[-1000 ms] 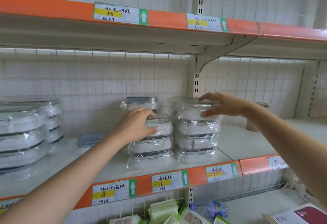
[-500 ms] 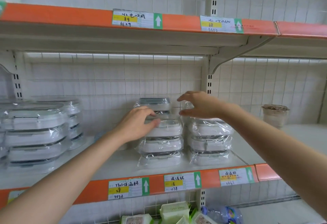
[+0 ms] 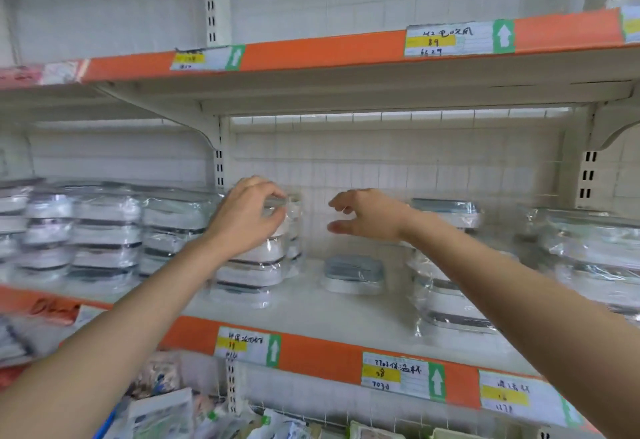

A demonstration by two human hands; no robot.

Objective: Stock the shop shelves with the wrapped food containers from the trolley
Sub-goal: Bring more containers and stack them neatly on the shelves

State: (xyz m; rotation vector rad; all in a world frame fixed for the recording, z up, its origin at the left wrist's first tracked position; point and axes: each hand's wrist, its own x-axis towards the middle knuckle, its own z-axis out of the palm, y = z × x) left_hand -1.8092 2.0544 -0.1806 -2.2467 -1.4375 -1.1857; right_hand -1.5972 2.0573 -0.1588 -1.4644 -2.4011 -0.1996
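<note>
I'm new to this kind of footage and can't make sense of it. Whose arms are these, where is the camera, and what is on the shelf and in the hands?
There is no machine here: a person is stocking a shop shelf, and the camera sits on their head, looking forward and down, so both arms reach in from below. The left hand curls its fingers over the top of a stack of wrapped containers. The right hand hangs in the air with loosely curled fingers and holds nothing. Below it lies a single container. More wrapped stacks stand at the left and right. Handwritten price labels line the orange shelf edge.
</note>
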